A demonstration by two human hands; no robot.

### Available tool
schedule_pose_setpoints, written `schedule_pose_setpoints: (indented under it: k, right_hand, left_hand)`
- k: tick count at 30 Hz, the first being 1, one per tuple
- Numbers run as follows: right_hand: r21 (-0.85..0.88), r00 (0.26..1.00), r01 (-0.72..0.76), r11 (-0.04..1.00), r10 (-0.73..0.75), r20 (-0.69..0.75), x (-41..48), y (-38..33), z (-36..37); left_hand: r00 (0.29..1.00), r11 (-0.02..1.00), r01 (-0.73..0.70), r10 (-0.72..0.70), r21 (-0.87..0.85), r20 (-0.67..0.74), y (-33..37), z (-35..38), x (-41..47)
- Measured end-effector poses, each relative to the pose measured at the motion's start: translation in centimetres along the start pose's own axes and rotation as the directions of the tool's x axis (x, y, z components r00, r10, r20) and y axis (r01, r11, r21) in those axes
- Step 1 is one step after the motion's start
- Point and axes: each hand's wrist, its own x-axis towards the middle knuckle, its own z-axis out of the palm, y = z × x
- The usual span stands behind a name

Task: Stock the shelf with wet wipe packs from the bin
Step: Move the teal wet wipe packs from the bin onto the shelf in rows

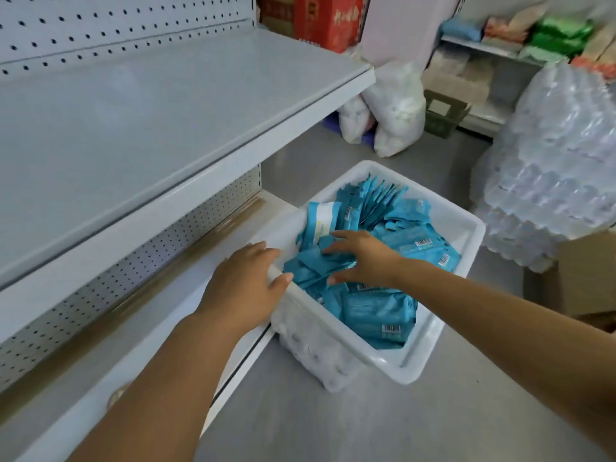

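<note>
1. Steadying the bin [393, 361], the left hand [243, 288] rests on its rim, fingers nearly straight, thumb over the edge.
2. The right hand [360, 258] spreads its fingers, unclosed, on wet wipe packs [376, 311] beneath them, seemingly ready to gather.
3. The shelf [166, 111] lies up-left of the fingertips.

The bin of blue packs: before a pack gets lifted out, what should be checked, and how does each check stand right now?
1. Steadying: ok, the left hand rests on the rim of the bin.
2. Reach: ok, the right hand lies spread on the blue packs.
3. Grip on a pack: not ok, the fingers are spread out and none curls round a pack.
4. Room on the shelf: ok, its grey top shows bare.
5. One pack free to lift alone: cannot tell, as the packs lie jumbled and overlapping.
</note>
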Motion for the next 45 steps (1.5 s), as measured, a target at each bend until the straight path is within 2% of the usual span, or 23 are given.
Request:
schedule_pose_setpoints:
  k: [3,8,11,13,16,20,25,28,30,32,35,41,45]
  right_hand:
    - [-0.002,0.999,0.008,1.0,-0.009,-0.041,1.2,-0.1,0.9]
    - [0.064,0.997,0.007,0.998,-0.002,-0.08,2.0,0.3,0.8]
    - [0.149,0.982,0.044,0.988,-0.016,-0.187,1.5,0.1,0.2]
    - [0.274,0.95,0.051,0.96,0.038,-0.31,1.7,-0.3,-0.3]
    - [0.543,0.89,0.055,0.838,0.205,-0.406,2.2,-0.5,-1.7]
    - [0.757,0.836,0.129,0.641,0.341,-0.431,1.9,-1.6,-3.6]
    - [0.956,0.891,0.166,0.241,0.379,-0.25,0.4,-4.4,-4.3]
    - [0.985,0.931,0.13,0.112,0.327,-0.16,-0.6,-6.5,-4.4]
    - [0.992,0.942,0.105,0.065,0.313,-0.121,-1.1,-7.8,-4.3]
    - [0.996,0.952,0.079,0.033,0.294,-0.085,-1.6,-8.9,-4.4]
    - [0.999,0.97,0.032,0.011,0.241,-0.034,-2.3,-10.2,-5.0]
    - [0.987,0.997,-0.022,0.161,0.071,0.01,-3.7,-10.9,-6.3]
    - [0.978,0.998,0.038,0.204,0.044,-0.048,-3.4,-11.8,-5.9]
  left_hand:
    - [0.997,0.999,0.039,-0.039,-0.009,0.068,-0.2,0.6,0.5]
    - [0.997,0.994,0.069,-0.066,-0.088,0.035,0.3,0.6,1.0]
    - [0.995,0.985,0.098,-0.093,-0.145,0.035,0.4,0.4,0.8]
    - [0.995,0.973,0.101,-0.099,-0.209,0.016,0.6,0.1,0.7]
    - [0.994,0.945,0.1,-0.111,-0.312,-0.018,0.9,-0.3,0.7]
    - [0.987,0.877,0.107,-0.151,-0.469,-0.058,1.3,-0.8,0.8]
    - [0.974,0.704,0.143,-0.225,-0.695,-0.028,2.0,-1.6,0.7]
    - [0.966,0.629,0.159,-0.257,-0.761,-0.01,2.4,-2.0,0.5]
    - [0.966,0.549,0.167,-0.256,-0.819,0.025,2.5,-2.0,0.4]
    - [0.97,0.482,0.169,-0.236,-0.86,0.059,2.7,-2.1,0.1]
    - [0.971,0.461,0.14,-0.237,-0.877,0.03,2.7,-2.4,-0.3]
    - [0.951,0.424,0.014,-0.285,-0.906,-0.119,2.9,-4.1,-0.7]
    - [0.908,0.4,-0.063,-0.358,-0.914,-0.219,3.6,-5.6,-1.1]
